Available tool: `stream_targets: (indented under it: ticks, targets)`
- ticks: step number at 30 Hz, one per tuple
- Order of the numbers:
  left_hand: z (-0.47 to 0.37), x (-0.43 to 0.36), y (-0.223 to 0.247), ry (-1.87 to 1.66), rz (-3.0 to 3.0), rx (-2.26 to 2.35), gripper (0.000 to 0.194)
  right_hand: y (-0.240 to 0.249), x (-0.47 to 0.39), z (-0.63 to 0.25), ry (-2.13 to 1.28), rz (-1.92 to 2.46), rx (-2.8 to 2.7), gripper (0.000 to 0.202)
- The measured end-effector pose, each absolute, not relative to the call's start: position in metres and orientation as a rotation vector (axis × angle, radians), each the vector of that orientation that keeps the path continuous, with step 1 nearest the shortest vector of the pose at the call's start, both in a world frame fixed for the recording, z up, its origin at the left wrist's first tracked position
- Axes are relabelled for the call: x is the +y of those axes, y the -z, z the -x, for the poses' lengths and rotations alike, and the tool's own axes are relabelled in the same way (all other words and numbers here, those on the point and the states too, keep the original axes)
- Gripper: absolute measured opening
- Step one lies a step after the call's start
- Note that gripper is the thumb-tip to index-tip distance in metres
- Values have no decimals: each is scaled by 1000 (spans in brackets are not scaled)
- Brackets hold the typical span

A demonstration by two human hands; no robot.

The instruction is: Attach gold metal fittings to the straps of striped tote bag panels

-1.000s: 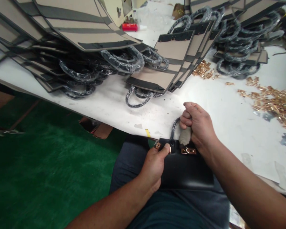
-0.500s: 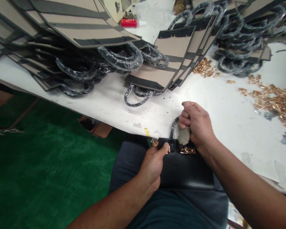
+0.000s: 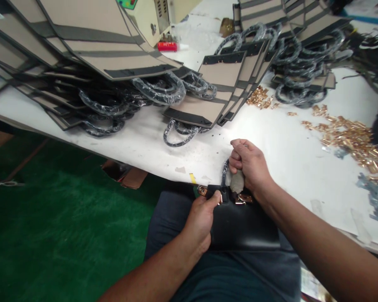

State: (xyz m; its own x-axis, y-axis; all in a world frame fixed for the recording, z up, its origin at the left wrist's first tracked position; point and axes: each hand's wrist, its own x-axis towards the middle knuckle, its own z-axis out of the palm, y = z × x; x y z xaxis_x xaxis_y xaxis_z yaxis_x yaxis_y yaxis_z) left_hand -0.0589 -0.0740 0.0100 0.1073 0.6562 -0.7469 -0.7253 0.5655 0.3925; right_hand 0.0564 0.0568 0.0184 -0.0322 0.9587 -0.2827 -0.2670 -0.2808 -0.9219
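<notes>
A black leather bag panel (image 3: 244,228) lies across my lap against the table edge, with gold metal fittings (image 3: 243,199) along its top and a plastic-wrapped handle (image 3: 224,172). My left hand (image 3: 202,216) grips the panel's upper left part, thumb pressed on top beside a gold fitting. Above the right fitting, my right hand (image 3: 247,161) is closed around a hand tool with a grey wrapped handle (image 3: 237,181). The tool points down at that fitting; its tip is too small to make out.
Stacked bag panels (image 3: 91,37) with wrapped handles cover the table's left, more panels (image 3: 220,71) stand ahead. Loose gold fittings (image 3: 349,138) and grey pieces (image 3: 376,197) lie at right. A red tube (image 3: 167,46) lies near a cream machine (image 3: 149,21). Green floor (image 3: 66,235) is lower left.
The view has shifted, so the table things sit slightly lower and some farther left. Both hands keep their holds on the panel and the tool, with little visible movement between them.
</notes>
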Motion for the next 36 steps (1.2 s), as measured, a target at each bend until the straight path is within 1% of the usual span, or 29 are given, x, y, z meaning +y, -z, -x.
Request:
stream_targets:
  ticks: [2,4,7,9,11,14,16,18,21,23,26,28,29,30,31,33,35,36]
  targets:
    - [60,-77,-9,-1010,60,1036,54,-26,60,-60,-1554,1151,-802,29]
    - [61,-81,-8,-988,47,1016,50,-47,61,-69,-1503,1079,-761,29]
    - [61,-92,-9,-977,76,984,47,-99,42,-91,-1263,980,-822,23]
    - [61,-98,-13,-964,114,920,51,-129,12,-106,-1082,979,-949,17]
    - [60,-103,-22,-954,120,814,58,-142,-30,-117,-980,1094,-1135,13]
    - [56,-109,-45,-1029,48,720,64,-122,-92,-120,-968,1314,-1569,11]
    - [51,-118,-63,-1151,-40,733,64,-97,-122,-114,-789,1274,-1747,11]
    - [44,-132,-80,-1269,-172,749,66,-81,-141,-107,-646,1256,-1807,25]
    - [34,-160,-101,-1309,-462,658,77,-84,-158,-101,-534,1292,-1787,53]
    - [28,-176,-113,-1258,-660,540,89,-102,-166,-102,-469,1266,-1767,59]
    - [23,-188,-128,-1196,-901,355,110,-140,-179,-109,-333,1138,-1758,58]
    - [23,-191,-140,-1167,-1053,279,122,-164,-186,-116,-199,1049,-1726,52]
    - [24,-191,-147,-1164,-1129,287,125,-175,-189,-121,-160,1021,-1700,47]
    - [26,-192,-153,-1171,-1215,326,125,-184,-191,-127,-162,1016,-1668,41]
    - [29,-193,-159,-1196,-1307,391,119,-190,-192,-133,-211,1032,-1628,35]
    - [38,-193,-169,-1294,-1474,569,91,-195,-190,-146,-444,1081,-1520,25]
    - [48,-189,-176,-1414,-1602,738,61,-190,-182,-157,-749,1093,-1359,28]
    - [53,-185,-178,-1476,-1654,813,51,-184,-177,-160,-892,1068,-1276,33]
